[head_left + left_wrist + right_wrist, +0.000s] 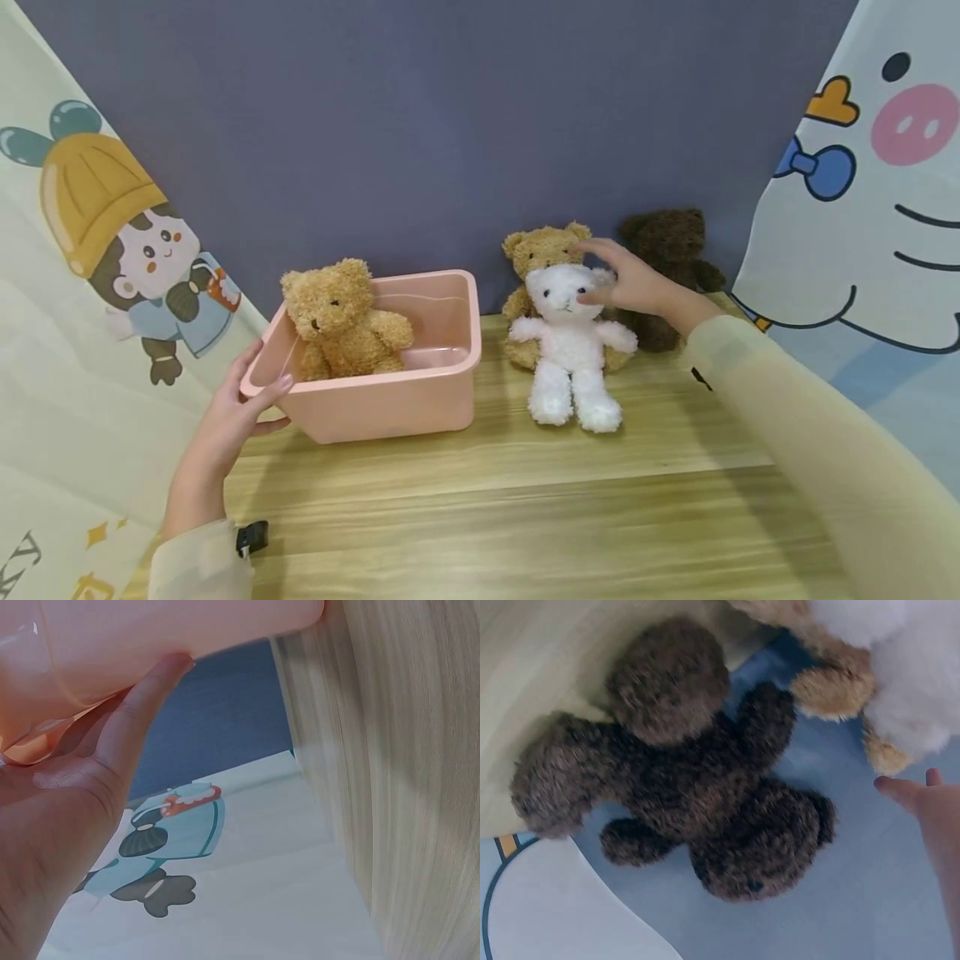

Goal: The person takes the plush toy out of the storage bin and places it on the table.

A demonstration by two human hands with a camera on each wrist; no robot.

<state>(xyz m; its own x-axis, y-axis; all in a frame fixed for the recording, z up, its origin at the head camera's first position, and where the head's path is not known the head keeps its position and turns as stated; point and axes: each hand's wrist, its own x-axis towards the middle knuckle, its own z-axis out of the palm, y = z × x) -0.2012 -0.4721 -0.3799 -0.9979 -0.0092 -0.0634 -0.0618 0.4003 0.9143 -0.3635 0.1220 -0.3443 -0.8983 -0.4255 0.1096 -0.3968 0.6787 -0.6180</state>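
My left hand point(231, 417) grips the left end of a pink plastic bin point(382, 408), thumb over the rim and fingers around the outer wall. A tan teddy bear point(337, 317) sits inside the bin, leaning on its left side. My right hand point(628, 282) reaches to the head of a white teddy bear point(573, 342), fingers spread, with the thumb in front of its face. Behind the white bear sits a second tan teddy bear point(543, 244), mostly covered by it. In the right wrist view, the extended fingers point(911, 793) show near the tan bear's ear.
A dark brown teddy bear point(663, 242) sits at the back right, partly behind my right hand. The wooden table point(480, 517) meets a grey-blue back panel point(450, 125). Printed cartoon cloths hang on the left point(161, 283) and right point(862, 242).
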